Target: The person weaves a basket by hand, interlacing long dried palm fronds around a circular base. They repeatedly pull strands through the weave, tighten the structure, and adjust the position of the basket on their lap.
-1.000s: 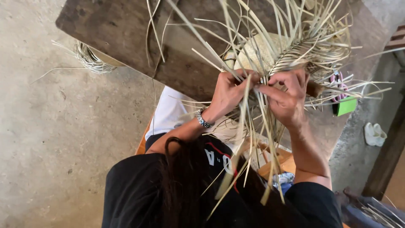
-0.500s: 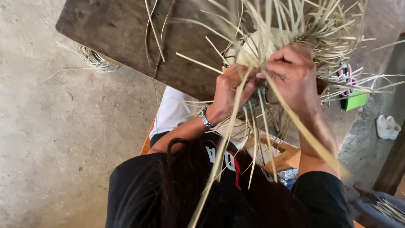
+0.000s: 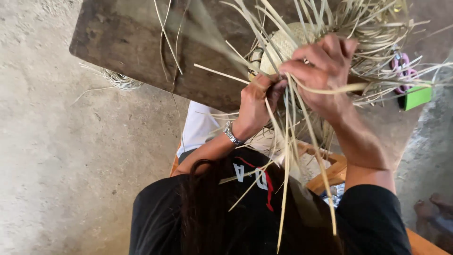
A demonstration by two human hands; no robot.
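We see a dark weathered wooden board [image 3: 141, 52] across the top, resting above a grey concrete floor [image 3: 56, 165]. On it sits a pale woven straw piece [image 3: 283, 45] with long loose straw strands [image 3: 288, 156] splaying out and hanging down. Our left hand [image 3: 255, 106] is curled tight, pinching strands at the weave's lower edge; a metal wristwatch [image 3: 232, 134] circles its wrist. Our right hand [image 3: 325, 78] is clamped over the weave with fingers bent, touching the left. A small green block [image 3: 417, 97] lies at far right.
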